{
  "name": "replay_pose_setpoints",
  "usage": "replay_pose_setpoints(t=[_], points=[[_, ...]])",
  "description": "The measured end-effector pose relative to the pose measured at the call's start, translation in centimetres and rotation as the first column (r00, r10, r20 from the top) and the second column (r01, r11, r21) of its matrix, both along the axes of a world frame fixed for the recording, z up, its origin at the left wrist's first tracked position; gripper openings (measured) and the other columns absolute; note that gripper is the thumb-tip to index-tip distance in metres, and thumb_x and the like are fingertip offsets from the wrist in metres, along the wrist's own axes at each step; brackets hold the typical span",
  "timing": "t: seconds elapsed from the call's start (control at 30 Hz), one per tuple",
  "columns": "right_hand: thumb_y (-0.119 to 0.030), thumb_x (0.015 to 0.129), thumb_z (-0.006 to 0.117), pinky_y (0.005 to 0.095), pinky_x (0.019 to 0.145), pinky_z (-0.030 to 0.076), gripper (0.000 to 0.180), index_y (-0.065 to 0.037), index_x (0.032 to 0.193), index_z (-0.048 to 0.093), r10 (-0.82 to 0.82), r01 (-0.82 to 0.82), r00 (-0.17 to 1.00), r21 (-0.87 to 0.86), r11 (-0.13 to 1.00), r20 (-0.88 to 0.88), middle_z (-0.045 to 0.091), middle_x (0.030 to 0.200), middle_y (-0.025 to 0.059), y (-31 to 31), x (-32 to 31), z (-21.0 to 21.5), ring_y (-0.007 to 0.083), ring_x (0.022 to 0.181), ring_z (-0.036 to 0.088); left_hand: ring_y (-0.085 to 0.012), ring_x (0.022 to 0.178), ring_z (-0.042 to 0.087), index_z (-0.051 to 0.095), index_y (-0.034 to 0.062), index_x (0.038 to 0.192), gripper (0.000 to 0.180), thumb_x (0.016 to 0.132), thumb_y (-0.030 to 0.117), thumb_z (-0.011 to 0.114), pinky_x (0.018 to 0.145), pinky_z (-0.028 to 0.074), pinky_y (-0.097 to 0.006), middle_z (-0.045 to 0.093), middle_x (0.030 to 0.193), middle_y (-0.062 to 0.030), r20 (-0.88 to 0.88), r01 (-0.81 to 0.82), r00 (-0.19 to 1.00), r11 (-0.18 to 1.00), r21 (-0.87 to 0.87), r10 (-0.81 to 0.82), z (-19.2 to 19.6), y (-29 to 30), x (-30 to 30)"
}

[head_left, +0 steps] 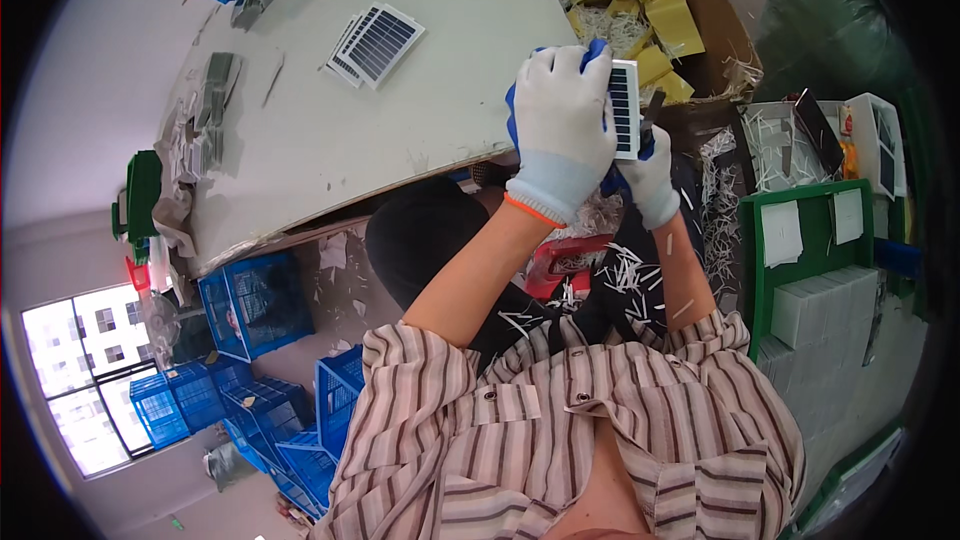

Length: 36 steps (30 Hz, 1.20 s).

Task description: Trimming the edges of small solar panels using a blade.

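My left hand [562,110], in a white and blue work glove, is closed on a small solar panel [626,112] with dark cells and a white border. It holds the panel upright at the table's right edge. Just right of the panel, my right hand [652,180], gloved the same way, is closed on a dark narrow tool [654,106] whose exact kind I cannot make out. The tool's upper end is close to the panel's edge. A few similar panels [380,44] lie overlapped on the pale table [440,110]. Thin white strips [632,280] are scattered over my lap.
Beyond my right hand stands a cardboard box [720,30] with yellow pieces and shredded strips. At the right, a green crate [757,270] holds white stacks [820,315]. Blue plastic crates [262,308] stand at the lower left. More stacks [205,140] line the table's left side.
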State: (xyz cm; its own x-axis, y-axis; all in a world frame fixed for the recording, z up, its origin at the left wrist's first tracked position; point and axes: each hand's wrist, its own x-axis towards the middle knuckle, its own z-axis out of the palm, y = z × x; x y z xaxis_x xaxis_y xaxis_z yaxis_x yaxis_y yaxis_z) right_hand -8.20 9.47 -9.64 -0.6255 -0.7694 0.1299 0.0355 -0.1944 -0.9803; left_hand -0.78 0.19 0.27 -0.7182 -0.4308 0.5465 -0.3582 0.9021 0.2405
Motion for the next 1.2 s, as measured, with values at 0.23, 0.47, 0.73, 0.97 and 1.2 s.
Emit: replay_pose_setpoints(t=[0.23, 0.47, 0.73, 0.97, 1.2], points=[[-0.001, 0.079, 0.061, 0.0255, 0.059, 0.050, 0.010, -0.001, 0.089, 0.062, 0.614, -0.609, 0.748, 0.108, 0.786, -0.252, 0.065, 0.075, 0.0044, 3.1, 2.7, 0.7, 0.0115, 0.065, 0.062, -0.0312, 0.096, 0.050, 0.059, 0.0033, 0.106, 0.039, 0.068, 0.006, 0.063, 0.085, 0.040, -0.042, 0.055, 0.097, -0.0124, -0.004, 0.011, 1.000, 1.000, -0.010, -0.011, -0.5, -0.5, 0.0], [-0.001, 0.083, 0.062, 0.0259, 0.076, 0.050, 0.029, 0.001, 0.110, 0.051, -0.205, 0.207, 0.977, -0.013, 0.978, 0.063, 0.063, 0.096, 0.0094, -0.4, 4.1, -1.6, 0.0155, 0.086, 0.062, -0.0329, 0.098, 0.050, 0.058, 0.0071, 0.112, 0.040, 0.072, 0.010, 0.061, 0.086, 0.040, -0.043, 0.055, 0.102, -0.0138, 0.020, -0.066, 0.998, 0.998, 0.008, 0.066, -0.3, -0.1, -0.1], [-0.018, 0.092, 0.053, 0.0307, 0.091, 0.046, 0.039, -0.005, 0.128, 0.041, 0.396, 0.121, 0.453, -0.495, 0.860, 0.799, 0.057, 0.113, 0.0093, -8.3, 2.2, -1.1, 0.0143, 0.099, 0.056, -0.0329, 0.098, 0.050, 0.059, 0.0057, 0.111, 0.040, 0.071, 0.008, 0.059, 0.086, 0.040, -0.043, 0.055, 0.102, -0.0141, 0.021, -0.070, 0.997, 0.998, -0.009, 0.070, -0.2, -0.7, 0.6], [-0.028, 0.092, 0.049, 0.0287, 0.077, 0.050, 0.040, 0.000, 0.121, 0.053, -0.438, 0.431, 0.894, -0.085, 0.898, -0.094, 0.064, 0.101, 0.0089, -4.3, -1.2, -2.0, 0.0212, 0.083, 0.064, -0.0359, 0.101, 0.049, 0.048, 0.0034, 0.125, 0.055, 0.072, 0.008, 0.060, 0.089, 0.039, -0.043, 0.051, 0.113, -0.0169, -0.064, -0.064, 0.995, 0.989, 0.131, 0.073, 0.3, -0.2, 0.1], [-0.017, 0.079, 0.061, 0.0320, 0.072, 0.048, 0.029, 0.005, 0.099, 0.063, -0.181, 0.146, 0.672, -0.111, 0.983, -0.718, 0.063, 0.088, 0.0142, 4.2, -5.8, 4.1, 0.0263, 0.079, 0.063, -0.0390, 0.101, 0.053, 0.055, 0.0011, 0.112, 0.037, 0.077, 0.012, 0.056, 0.089, 0.041, -0.044, 0.058, 0.104, -0.0209, -0.244, 0.114, 0.969, 0.960, 0.257, -0.050, 3.1, -6.5, 2.3]])
